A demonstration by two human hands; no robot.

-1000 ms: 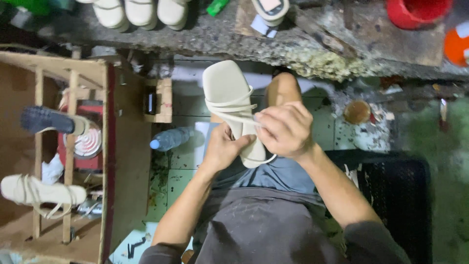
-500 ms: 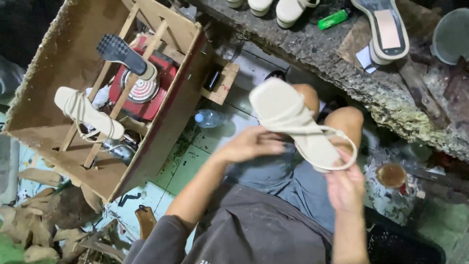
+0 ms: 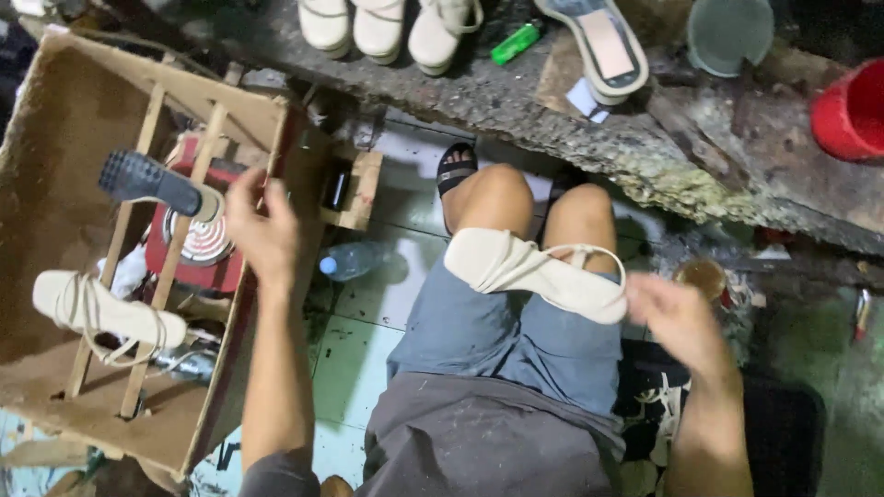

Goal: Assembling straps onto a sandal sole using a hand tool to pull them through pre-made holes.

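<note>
A cream strappy sandal lies across my thighs, sole up. My right hand holds it by its right end. My left hand is stretched out to the left, fingers apart and holding nothing. It hovers over the wooden slats of a cardboard box. A shoe with a dark ridged sole rests on those slats just left of that hand. Lower on the slats lies another cream strappy sandal. Beneath the slats sits a red coil heater.
A rough stone bench runs along the top with cream shoes, a green lighter, a loose sole and a red bucket. A plastic bottle lies on the tiled floor. A small round tin sits right of my knee.
My left hand has let go of the sandal and swung left over the box. The sandal has dropped onto my thighs, held only by my right hand. The view has shifted.
</note>
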